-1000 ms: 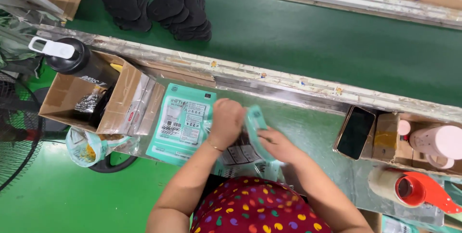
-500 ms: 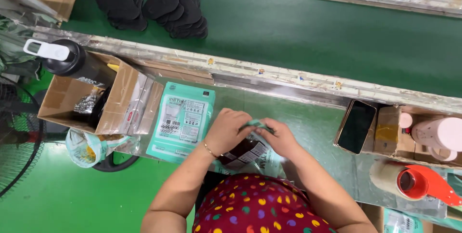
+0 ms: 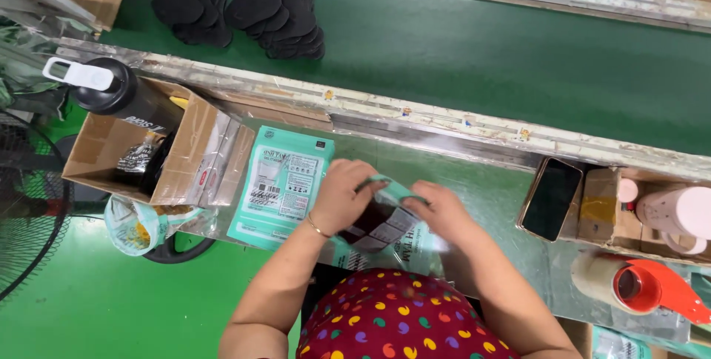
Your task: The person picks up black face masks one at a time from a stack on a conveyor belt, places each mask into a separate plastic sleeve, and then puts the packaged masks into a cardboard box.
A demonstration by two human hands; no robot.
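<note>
Two hands meet over one teal mask pouch [image 3: 391, 214] at the near edge of the steel bench [image 3: 489, 181]. Our left hand [image 3: 342, 197] has its grip closed on the pouch's left side, and our right hand [image 3: 443, 214] pinches its top edge. We judge this the filling or closing step. Next we would need a steady hold while the mouth is pressed flat. A stack of sealed teal pouches [image 3: 283, 185] lies just left.

Pouch [image 3: 385, 218] contents mostly hidden under hands [image 3: 392, 207]; fan [image 3: 29, 211] cropped.
</note>
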